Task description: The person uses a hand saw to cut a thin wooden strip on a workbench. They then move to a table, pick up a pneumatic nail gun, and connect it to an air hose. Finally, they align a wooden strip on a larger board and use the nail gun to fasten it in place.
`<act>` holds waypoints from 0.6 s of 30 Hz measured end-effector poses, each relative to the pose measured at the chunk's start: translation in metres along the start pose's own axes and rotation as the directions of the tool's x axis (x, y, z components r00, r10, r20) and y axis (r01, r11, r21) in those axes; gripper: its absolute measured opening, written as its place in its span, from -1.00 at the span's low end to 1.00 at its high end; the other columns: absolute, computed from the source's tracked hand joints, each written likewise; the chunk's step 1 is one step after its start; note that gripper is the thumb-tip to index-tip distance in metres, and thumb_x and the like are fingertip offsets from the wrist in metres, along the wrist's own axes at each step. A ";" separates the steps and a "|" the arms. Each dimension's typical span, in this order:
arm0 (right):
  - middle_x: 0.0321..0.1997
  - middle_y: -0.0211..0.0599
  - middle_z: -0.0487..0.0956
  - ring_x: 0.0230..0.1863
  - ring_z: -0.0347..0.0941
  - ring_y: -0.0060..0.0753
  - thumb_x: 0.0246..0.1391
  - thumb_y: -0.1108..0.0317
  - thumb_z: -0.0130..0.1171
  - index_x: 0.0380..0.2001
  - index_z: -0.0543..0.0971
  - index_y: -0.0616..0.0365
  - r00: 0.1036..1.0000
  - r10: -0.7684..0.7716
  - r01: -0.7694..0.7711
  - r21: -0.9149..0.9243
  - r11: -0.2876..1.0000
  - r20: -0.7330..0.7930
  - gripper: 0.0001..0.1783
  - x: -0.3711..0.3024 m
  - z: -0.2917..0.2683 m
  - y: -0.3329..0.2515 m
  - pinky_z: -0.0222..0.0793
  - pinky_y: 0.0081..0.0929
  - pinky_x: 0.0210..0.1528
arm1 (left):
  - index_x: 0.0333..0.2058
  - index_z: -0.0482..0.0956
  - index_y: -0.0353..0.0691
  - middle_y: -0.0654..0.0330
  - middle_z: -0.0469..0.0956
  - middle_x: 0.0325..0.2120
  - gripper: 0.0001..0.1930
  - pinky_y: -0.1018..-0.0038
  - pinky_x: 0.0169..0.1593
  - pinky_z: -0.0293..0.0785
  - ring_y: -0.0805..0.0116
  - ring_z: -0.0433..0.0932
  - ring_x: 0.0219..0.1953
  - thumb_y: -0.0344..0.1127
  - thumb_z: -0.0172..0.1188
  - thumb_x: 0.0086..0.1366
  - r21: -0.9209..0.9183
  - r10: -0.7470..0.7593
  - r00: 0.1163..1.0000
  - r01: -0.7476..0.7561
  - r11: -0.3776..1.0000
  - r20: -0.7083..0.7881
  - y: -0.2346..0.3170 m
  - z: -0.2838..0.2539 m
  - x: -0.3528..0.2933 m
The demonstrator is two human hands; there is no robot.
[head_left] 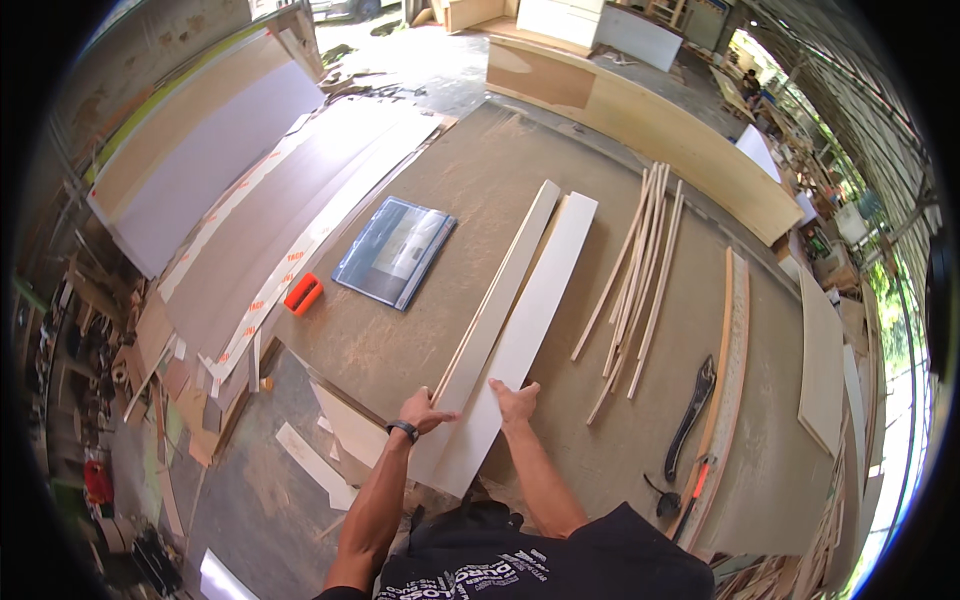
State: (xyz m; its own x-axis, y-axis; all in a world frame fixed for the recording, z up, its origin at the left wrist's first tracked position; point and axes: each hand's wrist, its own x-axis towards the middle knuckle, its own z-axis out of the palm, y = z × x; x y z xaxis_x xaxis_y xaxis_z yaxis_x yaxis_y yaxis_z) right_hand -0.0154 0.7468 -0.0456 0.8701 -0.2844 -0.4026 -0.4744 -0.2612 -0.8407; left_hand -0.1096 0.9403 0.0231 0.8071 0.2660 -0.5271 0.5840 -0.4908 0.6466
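Two long, narrow boards lie lengthwise on the worktable before me. My left hand (428, 411) grips the near end of the left board (496, 318), its thumb on the top face and its fingers at the outer edge. Thin layered edges show along that side. Around the outer edge of the white right board (548, 300) my right hand (515, 401) is closed, thumb on top; its fingertips are partly hidden. The boards' near ends reach past the table edge toward my body. A narrow gap separates their far ends.
Several thin wooden sticks (640, 270) lie right of the boards. Farther right are a dark handsaw-like tool (690, 418) and a long wooden strip (735, 330). A plastic-covered booklet (395, 252) and an orange tool (303, 294) lie left. White sheets (290, 230) are stacked beyond.
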 end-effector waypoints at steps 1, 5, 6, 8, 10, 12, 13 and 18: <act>0.09 0.16 0.49 0.09 0.48 -0.06 -0.23 0.26 0.56 0.08 0.33 0.55 0.995 0.023 -0.032 0.087 0.996 0.101 -0.11 0.002 -0.006 -0.002 0.44 -0.06 0.07 | -0.10 0.51 -0.32 -0.11 0.64 -0.25 -0.29 0.20 -0.05 0.52 -0.06 0.63 -0.14 0.07 0.55 -0.09 0.047 0.022 1.000 -0.023 0.999 0.009 0.002 -0.004 -0.002; -0.20 0.04 0.62 -0.21 0.60 -0.14 -0.19 0.40 0.49 -0.25 0.60 0.56 0.939 0.120 -0.225 0.311 0.923 0.322 -0.53 -0.033 -0.021 -0.044 0.57 -0.21 -0.21 | -0.25 0.50 -0.31 -0.10 0.63 -0.28 -0.42 0.21 -0.10 0.52 -0.01 0.62 -0.18 -0.05 0.56 -0.11 0.020 0.100 0.995 -0.100 0.995 -0.007 -0.016 0.005 -0.016; -0.24 0.03 0.63 -0.25 0.61 -0.15 -0.19 0.43 0.48 -0.29 0.62 0.55 0.931 0.176 -0.279 0.314 0.907 0.319 -0.59 -0.043 -0.022 -0.051 0.58 -0.23 -0.24 | -0.27 0.49 -0.32 -0.10 0.63 -0.29 -0.45 0.21 -0.11 0.51 0.00 0.62 -0.20 -0.09 0.56 -0.11 -0.036 0.123 0.992 -0.124 0.992 -0.033 -0.025 0.007 -0.017; -0.28 0.01 0.64 -0.26 0.61 -0.10 -0.15 0.46 0.43 -0.33 0.66 0.47 0.898 0.141 -0.310 0.371 0.875 0.416 -0.70 -0.019 -0.019 -0.010 0.60 -0.14 -0.25 | -0.26 0.50 -0.33 -0.05 0.62 -0.31 -0.48 0.25 -0.13 0.49 0.06 0.59 -0.24 -0.15 0.55 -0.08 -0.073 0.199 0.979 -0.202 0.977 -0.042 -0.036 0.008 -0.024; -0.27 0.00 0.63 -0.31 0.60 -0.09 -0.18 0.43 0.43 -0.30 0.64 0.51 0.869 0.130 -0.336 0.377 0.863 0.478 -0.64 -0.031 -0.019 -0.005 0.58 -0.18 -0.25 | -0.28 0.50 -0.33 -0.03 0.61 -0.34 -0.50 0.27 -0.15 0.48 0.10 0.57 -0.27 -0.16 0.54 -0.06 -0.165 0.226 0.972 -0.233 0.958 -0.057 -0.057 0.004 -0.040; -0.24 -0.04 0.66 -0.31 0.63 -0.08 0.03 0.43 0.34 -0.23 0.68 0.33 0.876 0.077 -0.270 0.352 0.896 0.476 -0.76 -0.040 -0.013 0.004 0.65 -0.06 -0.21 | -0.31 0.49 -0.33 -0.04 0.60 -0.38 -0.51 0.27 -0.17 0.48 0.10 0.56 -0.31 -0.14 0.54 -0.06 -0.303 0.236 0.969 -0.249 0.920 -0.078 -0.076 -0.006 -0.056; -0.24 -0.04 0.66 -0.30 0.63 -0.08 0.05 0.42 0.34 -0.23 0.67 0.34 0.872 0.082 -0.276 0.347 0.896 0.482 -0.76 -0.047 -0.008 0.007 0.65 -0.06 -0.20 | -0.32 0.50 -0.34 -0.01 0.59 -0.39 -0.52 0.29 -0.16 0.46 0.13 0.53 -0.31 -0.13 0.53 -0.04 -0.244 0.234 0.969 -0.245 0.938 -0.076 -0.077 -0.021 -0.077; -0.26 -0.09 0.66 -0.31 0.60 -0.16 0.06 0.37 0.36 -0.25 0.65 0.41 0.951 -0.011 -0.098 0.333 0.938 0.311 -0.72 -0.020 -0.009 0.061 0.60 -0.14 -0.19 | -0.14 0.50 -0.37 -0.11 0.59 -0.29 -0.46 0.23 -0.09 0.45 0.05 0.56 -0.23 -0.11 0.47 0.04 -0.296 0.379 0.914 -0.406 0.864 -0.146 -0.119 -0.082 -0.178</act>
State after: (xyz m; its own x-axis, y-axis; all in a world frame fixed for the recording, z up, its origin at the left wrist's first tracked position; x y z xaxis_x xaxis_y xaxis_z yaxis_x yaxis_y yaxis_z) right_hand -0.0632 0.7280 -0.0858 0.8737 0.0189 -0.4862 -0.4857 0.0906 -0.8694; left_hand -0.3151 1.0196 0.0853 0.9716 0.1783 -0.1555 0.2025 -0.2866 0.9364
